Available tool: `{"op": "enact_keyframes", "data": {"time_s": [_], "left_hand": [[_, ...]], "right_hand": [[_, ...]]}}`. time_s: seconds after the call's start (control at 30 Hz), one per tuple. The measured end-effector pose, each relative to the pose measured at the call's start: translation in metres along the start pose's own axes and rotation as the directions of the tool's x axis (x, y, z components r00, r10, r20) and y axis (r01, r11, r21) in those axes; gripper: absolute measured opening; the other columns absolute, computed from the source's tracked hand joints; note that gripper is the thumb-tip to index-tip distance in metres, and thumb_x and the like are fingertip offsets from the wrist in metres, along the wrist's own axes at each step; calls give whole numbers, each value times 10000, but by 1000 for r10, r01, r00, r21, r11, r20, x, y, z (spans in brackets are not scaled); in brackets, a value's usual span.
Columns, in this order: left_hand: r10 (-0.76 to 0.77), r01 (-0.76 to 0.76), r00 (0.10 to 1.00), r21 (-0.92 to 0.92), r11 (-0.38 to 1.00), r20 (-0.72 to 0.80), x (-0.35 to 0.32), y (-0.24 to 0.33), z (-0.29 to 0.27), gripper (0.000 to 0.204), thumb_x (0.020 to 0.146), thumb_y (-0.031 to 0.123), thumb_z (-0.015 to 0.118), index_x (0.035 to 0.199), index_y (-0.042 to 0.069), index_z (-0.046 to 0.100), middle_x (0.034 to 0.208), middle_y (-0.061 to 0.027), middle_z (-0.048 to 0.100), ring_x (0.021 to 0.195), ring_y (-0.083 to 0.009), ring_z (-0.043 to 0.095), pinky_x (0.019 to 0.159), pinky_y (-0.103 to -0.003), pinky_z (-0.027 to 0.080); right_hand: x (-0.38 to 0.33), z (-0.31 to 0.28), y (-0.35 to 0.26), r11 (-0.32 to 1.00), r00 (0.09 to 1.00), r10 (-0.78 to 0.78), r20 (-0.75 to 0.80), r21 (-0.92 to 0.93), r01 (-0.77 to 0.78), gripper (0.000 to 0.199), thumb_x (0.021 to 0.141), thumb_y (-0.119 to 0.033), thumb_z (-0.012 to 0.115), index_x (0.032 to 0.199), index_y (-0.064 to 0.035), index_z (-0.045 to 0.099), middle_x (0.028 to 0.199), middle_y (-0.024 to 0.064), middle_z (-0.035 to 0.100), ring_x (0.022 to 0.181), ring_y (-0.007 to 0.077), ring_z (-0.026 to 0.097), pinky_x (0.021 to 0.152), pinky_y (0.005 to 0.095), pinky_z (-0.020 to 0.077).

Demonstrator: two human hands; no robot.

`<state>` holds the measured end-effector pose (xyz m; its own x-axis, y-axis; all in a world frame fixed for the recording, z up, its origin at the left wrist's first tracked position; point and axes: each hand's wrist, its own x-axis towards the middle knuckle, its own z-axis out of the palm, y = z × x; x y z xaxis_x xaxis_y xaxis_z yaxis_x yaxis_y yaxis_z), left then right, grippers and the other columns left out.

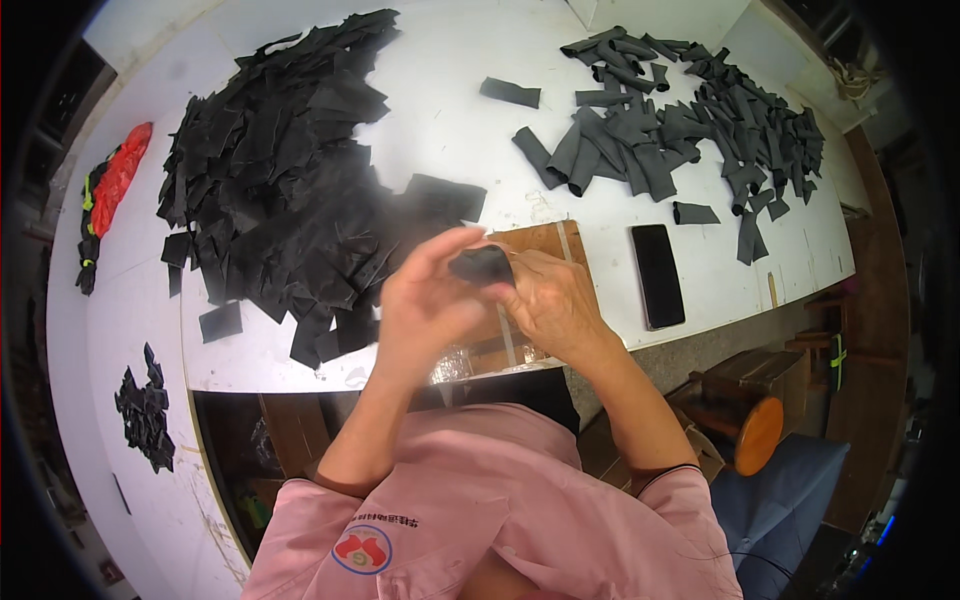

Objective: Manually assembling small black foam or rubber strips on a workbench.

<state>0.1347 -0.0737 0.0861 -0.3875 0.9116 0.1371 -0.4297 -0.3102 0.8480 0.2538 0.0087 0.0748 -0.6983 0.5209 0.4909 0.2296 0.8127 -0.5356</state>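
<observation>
Head view: two hands (490,300), one black piece (482,265).

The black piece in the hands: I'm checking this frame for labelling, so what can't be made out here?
Head view:
- Black piece: shape mostly hidden by the fingers of the left hand and right hand.
- Wooden board: partly covered by both hands.
- Left hand: motion-blurred.
- Red bag: bent by the fisheye rim.

Bright, even overhead light; hazy centre blur, edges bent and dark (fisheye vignette).

Black piece (482,265) (mostly hidden) between left hand (425,300), right hand (555,300)
</observation>
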Motion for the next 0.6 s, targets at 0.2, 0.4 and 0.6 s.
{"op": "enact_keyframes", "data": {"time_s": [0.2,0.4,0.6], "left_hand": [[-159,31,959,471,881,233,26,31,22,125,708,62,645,763,-38,592,766,-82,576,718,-115,525,652,-227,420],[-259,62,947,680,730,191,24,22,15,128,753,46,602,858,-24,578,764,-54,572,656,-78,501,603,-213,413],[154,-217,970,386,897,188,11,21,13,164,808,47,528,956,-20,509,875,-137,594,830,-171,561,735,-289,451]], "right_hand": [[-3,-7,-5,991,1000,18,15,135,-20,188,716,-171,599,763,9,567,707,139,560,645,308,546,557,373,440],[-12,8,9,962,975,150,161,203,-182,185,775,-184,536,805,-6,575,729,153,575,685,330,559,576,379,443],[4,-8,-3,993,993,58,98,93,-68,261,759,-249,577,713,8,566,647,118,546,656,279,551,545,353,430]]}}
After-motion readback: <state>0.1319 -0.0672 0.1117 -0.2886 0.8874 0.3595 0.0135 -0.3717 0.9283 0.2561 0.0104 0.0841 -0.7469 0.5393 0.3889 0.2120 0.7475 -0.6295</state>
